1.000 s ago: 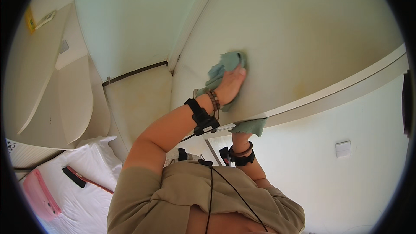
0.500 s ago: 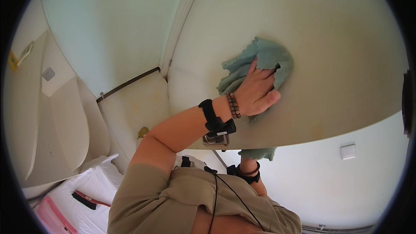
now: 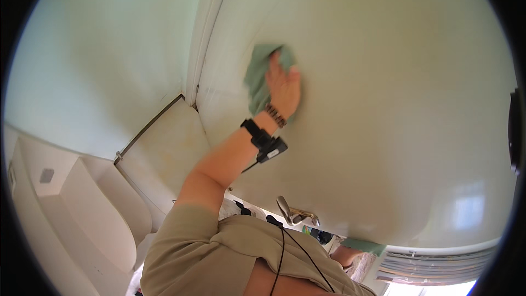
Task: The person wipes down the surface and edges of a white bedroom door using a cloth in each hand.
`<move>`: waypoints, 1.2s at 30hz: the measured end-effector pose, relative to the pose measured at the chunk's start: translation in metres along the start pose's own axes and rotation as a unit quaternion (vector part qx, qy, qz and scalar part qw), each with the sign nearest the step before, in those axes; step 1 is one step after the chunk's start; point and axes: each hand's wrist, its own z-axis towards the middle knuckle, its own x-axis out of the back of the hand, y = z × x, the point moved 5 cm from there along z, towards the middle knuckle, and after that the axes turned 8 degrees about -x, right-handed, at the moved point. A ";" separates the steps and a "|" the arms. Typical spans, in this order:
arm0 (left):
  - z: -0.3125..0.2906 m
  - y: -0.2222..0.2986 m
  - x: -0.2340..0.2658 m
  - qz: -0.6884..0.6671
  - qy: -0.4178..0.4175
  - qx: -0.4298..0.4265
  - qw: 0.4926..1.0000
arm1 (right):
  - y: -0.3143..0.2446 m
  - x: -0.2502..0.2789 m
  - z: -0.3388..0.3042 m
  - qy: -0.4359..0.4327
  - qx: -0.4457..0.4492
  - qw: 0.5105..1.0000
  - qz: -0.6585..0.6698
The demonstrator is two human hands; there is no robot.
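My left hand (image 3: 284, 86) presses a green cloth (image 3: 257, 71) with a ragged edge flat against a large off-white door (image 3: 378, 98). Its fingers point upward over the cloth and are slightly blurred by motion. Beaded bracelets and a black strap with a small device ring that wrist. Low on the right, by the door's lower edge, my right hand (image 3: 348, 255) shows only in part beside a second green cloth (image 3: 366, 246), which covers its fingers. The metal door handle (image 3: 296, 215) lies between my two arms, close to my chest.
A door frame (image 3: 204, 38) runs up left of the cloth, with a pale wall (image 3: 109, 49) beyond. White curved shelves (image 3: 98, 208) stand at the lower left. A striped blind (image 3: 438, 267) hangs over a bright window at the lower right. A black cord (image 3: 282, 252) dangles from my chest.
My left hand and its cloth have moved left over the door, towards the frame. The view has shifted, bringing the handle and blind into sight. My right hand sits lower and farther right.
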 end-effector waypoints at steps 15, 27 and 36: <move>0.002 -0.407 0.076 -0.057 0.194 0.484 0.851 | -0.024 0.021 -0.025 0.258 0.026 0.966 -0.015; 0.084 -0.326 0.079 0.011 0.071 0.097 0.993 | -0.031 0.036 -0.086 0.369 0.037 0.928 -0.048; -0.062 -0.396 0.072 -0.061 0.154 0.407 0.898 | -0.035 0.031 -0.089 0.388 0.045 0.919 -0.048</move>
